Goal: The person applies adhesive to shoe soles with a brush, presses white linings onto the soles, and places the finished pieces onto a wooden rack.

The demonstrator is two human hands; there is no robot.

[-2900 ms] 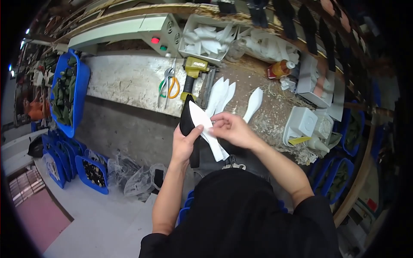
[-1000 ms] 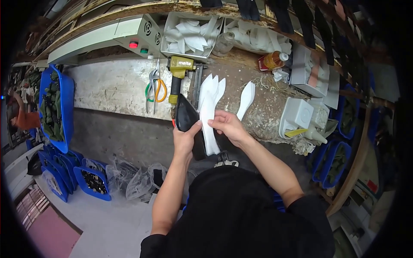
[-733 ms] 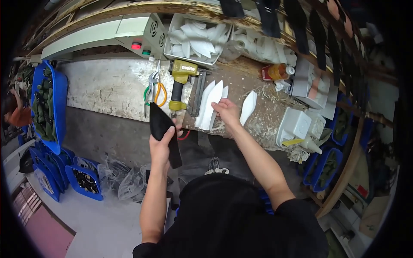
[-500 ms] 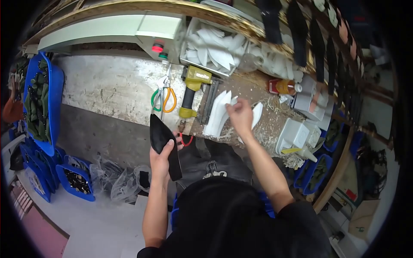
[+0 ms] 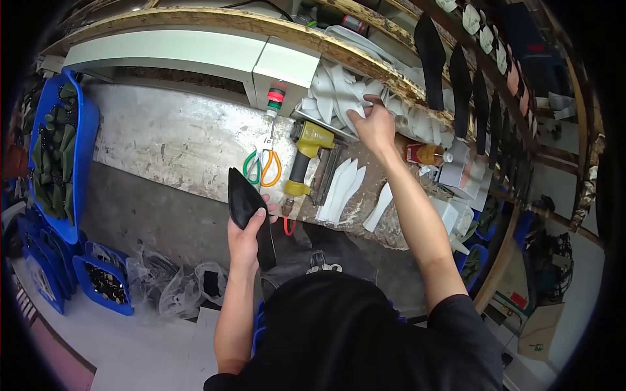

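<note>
My left hand (image 5: 244, 238) is closed round a black pointed shoe upper (image 5: 248, 199), its tip turned up and away from me; a strip of it hangs below my fingers. Over the box of white shaped pieces (image 5: 332, 88), my right hand (image 5: 376, 127) reaches in with thumb and forefinger apart. The thumb appears to touch one of the pieces, and I see none lifted. Below that arm, several slim white pieces (image 5: 340, 192) lie side by side on the bench, with one more white piece (image 5: 379, 207) apart to their right.
A yellow-green air stapler (image 5: 306, 153) and scissors with green and orange handles (image 5: 262, 166) lie on the worn bench (image 5: 156, 130). An orange-yellow bottle (image 5: 425, 154) stands at right. Blue bins (image 5: 88, 156) sit at left; black pieces (image 5: 428, 62) hang from the rack.
My right hand has moved up from the white pieces on the bench to the box behind them. The left hand keeps hold of the shoe upper. The view has shifted slightly.
</note>
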